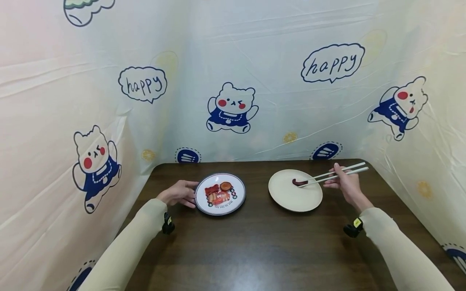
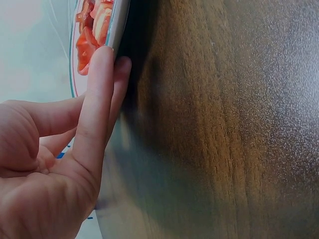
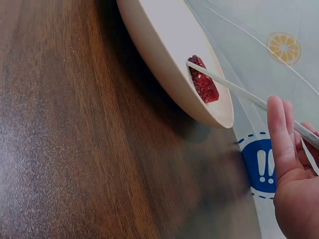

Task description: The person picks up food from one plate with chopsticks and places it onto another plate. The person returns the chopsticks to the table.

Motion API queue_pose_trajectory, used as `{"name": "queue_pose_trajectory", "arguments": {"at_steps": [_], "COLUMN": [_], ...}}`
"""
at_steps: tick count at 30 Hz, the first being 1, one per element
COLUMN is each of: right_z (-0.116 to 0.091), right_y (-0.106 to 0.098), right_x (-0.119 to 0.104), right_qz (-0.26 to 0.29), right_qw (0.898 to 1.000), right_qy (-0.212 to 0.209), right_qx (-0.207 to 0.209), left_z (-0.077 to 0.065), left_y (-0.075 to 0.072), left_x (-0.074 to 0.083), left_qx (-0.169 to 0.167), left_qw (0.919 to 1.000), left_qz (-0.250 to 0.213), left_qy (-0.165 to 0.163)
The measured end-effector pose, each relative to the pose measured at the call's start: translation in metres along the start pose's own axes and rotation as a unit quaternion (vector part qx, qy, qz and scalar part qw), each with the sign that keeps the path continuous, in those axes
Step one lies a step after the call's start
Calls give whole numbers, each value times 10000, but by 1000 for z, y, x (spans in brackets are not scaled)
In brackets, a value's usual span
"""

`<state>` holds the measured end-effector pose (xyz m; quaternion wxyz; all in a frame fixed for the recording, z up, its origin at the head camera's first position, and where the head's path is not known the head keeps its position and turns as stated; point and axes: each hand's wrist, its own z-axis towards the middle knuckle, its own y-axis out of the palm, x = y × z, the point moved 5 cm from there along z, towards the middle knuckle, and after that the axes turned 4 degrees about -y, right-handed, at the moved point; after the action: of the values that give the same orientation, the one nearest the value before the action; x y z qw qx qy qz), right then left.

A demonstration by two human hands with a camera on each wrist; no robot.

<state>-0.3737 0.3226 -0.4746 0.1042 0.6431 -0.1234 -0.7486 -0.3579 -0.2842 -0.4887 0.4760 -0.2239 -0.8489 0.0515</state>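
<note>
In the head view my right hand (image 1: 347,186) holds a pair of pale chopsticks (image 1: 353,169). Their tips reach over a cream plate (image 1: 291,202) to a small curved dark red piece (image 1: 300,182). Seen from the right wrist, the red piece (image 3: 204,85) looks grainy and shiny, with a chopstick (image 3: 234,89) lying across it. On the other side, my left hand (image 1: 180,193) touches the left rim of a white plate (image 1: 222,178) with a dark edge. Its fingers (image 2: 97,94) are fairly straight against that rim in the left wrist view.
Red and brown food-like pieces (image 1: 220,197) lie on the white plate. Both plates sit toward the far side of a dark wooden table (image 1: 240,250). A pale curtain (image 1: 233,48) printed with cartoon bears surrounds the table. A small black device (image 1: 168,224) is worn on each wrist.
</note>
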Motion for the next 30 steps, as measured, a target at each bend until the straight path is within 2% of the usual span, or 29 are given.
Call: {"name": "queue_pose_trajectory", "arguments": {"at_steps": [4, 13, 21, 30], "right_z": [2, 1, 0, 2], "right_y": [-1, -2, -1, -1], "right_x": [1, 3, 4, 6], "right_qz": [-139, -14, 51, -154], "right_qw": [9999, 9999, 10000, 9995], "right_qy": [34, 89, 32, 212], "right_qx": [17, -136, 53, 166], "left_z": [-1, 0, -1, -2], "left_y": [0, 1, 0, 1], "left_x": [1, 1, 2, 1], "left_qx": [-7, -3, 0, -15], "left_qw": [10000, 10000, 10000, 10000], "left_qz": [0, -9, -46, 2], "left_qy": [0, -5, -29, 13]}}
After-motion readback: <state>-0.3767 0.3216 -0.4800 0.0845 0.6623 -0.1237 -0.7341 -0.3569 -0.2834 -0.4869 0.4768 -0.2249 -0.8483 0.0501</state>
